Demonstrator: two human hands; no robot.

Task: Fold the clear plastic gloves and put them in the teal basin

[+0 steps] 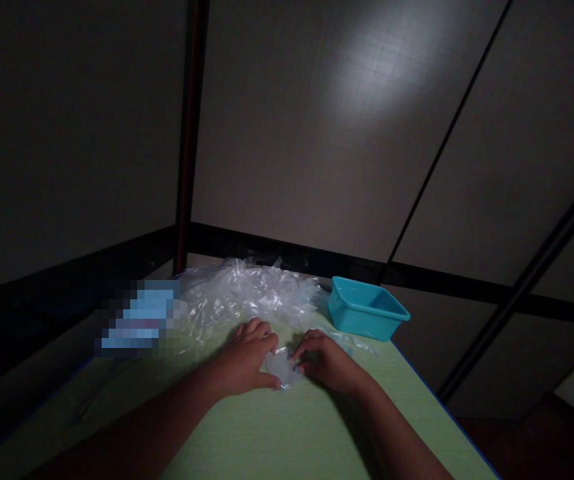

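Small plastic piece [283, 369]: it lies on the green desk [257, 433], between the two hands; the clock below has its centre here.
Left hand [249, 357]: at 9 o'clock, with thumb and forefinger wide apart, at the edge of the piece.
Right hand [324, 360]: at 3 o'clock, with bent fingers, thumb and forefinger rather narrow; whether they pinch the piece, I cannot tell.
Clear plastic heap [251, 293]: at 11 o'clock, beyond the left hand, crumpled.
Turquoise tub [367, 317]: at 2 o'clock, upright near the desk's edge.
Step in hand: it seems to be straightening or folding the piece.
Next move: probably calls for a steady left hand and light right fingertips, because the film looks thin.
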